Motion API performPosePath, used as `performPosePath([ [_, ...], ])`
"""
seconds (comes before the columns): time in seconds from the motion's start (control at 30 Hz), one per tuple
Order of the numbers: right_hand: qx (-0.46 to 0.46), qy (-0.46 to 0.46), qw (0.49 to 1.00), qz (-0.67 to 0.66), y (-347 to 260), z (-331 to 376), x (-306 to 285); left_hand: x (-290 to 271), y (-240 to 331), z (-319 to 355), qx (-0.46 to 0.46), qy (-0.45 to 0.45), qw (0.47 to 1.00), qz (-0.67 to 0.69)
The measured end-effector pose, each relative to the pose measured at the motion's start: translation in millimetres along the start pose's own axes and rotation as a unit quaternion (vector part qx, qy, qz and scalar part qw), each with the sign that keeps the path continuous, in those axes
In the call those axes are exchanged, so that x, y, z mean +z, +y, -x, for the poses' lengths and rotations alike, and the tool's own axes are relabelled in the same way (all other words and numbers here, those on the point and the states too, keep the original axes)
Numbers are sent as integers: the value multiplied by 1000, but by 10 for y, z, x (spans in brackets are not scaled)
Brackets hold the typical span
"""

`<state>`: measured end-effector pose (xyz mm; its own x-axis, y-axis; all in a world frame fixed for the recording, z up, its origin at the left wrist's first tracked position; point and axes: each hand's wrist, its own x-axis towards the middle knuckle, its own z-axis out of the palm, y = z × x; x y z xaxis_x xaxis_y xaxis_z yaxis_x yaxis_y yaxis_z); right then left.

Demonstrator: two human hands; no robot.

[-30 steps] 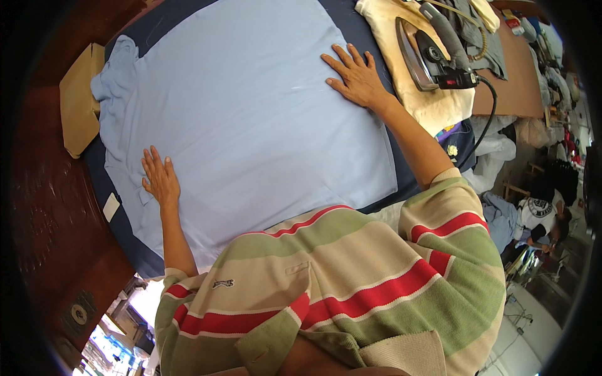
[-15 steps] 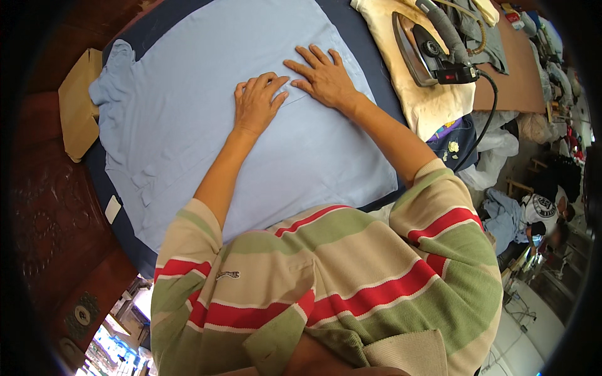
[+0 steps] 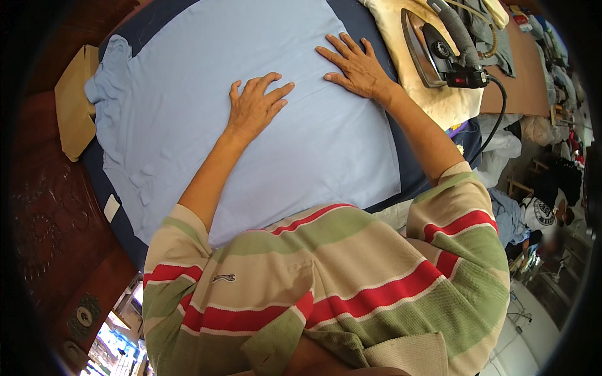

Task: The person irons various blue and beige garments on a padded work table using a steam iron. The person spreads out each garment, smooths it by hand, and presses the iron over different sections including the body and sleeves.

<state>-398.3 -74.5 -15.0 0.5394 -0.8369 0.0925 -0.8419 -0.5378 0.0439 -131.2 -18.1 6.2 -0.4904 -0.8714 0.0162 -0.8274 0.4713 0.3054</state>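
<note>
A light blue garment (image 3: 182,119) lies spread over a dark navy cloth-covered surface (image 3: 370,25), bunched in folds along its left side. My left hand (image 3: 254,105) rests on the middle of the garment, its fingers bent a little and spread apart. Farther right, my right hand (image 3: 359,67) lies flat near the garment's right edge with the fingers spread. A faint crease runs through the fabric between the two hands. Neither hand holds anything.
A steam iron (image 3: 442,53) with a grey-wrapped handle and black cord rests on a yellowed cloth (image 3: 461,103) at the right. Beyond is a brown board (image 3: 523,78). At the left are a cardboard piece (image 3: 75,103) and carved dark wood (image 3: 53,207). Another person sits far right.
My right hand has slid right toward the garment's edge, away from my left hand. My left hand has shifted slightly, its fingers spreading wider.
</note>
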Motion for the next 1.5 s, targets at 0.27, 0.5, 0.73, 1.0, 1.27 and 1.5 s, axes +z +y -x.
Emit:
performPosePath([
  [0.27, -8, -21, 999, -26, 35, -27, -82, -24, 73, 34, 51, 38, 995, -74],
  [0.5, -4, -64, 997, -44, 174, -62, -365, 64, 58, 79, 84, 69, 985, -133],
  [0.73, 259, 77, 948, 168, 1301, 132, -1216, 111, 102, 128, 77, 36, 980, -181],
  [1.0, 392, -115, 874, -262, 2160, -185, -1243, 36, 227, 100, 72, -21, 985, -157],
  [1.27, 17, -26, 995, -92, 861, -112, -1560, 74, 203, 253, -48, 70, 996, -24],
  [1.5, -42, -124, 985, -110, -307, -458, -1597, -69, -217, 557, -185, 34, 982, -19],
])
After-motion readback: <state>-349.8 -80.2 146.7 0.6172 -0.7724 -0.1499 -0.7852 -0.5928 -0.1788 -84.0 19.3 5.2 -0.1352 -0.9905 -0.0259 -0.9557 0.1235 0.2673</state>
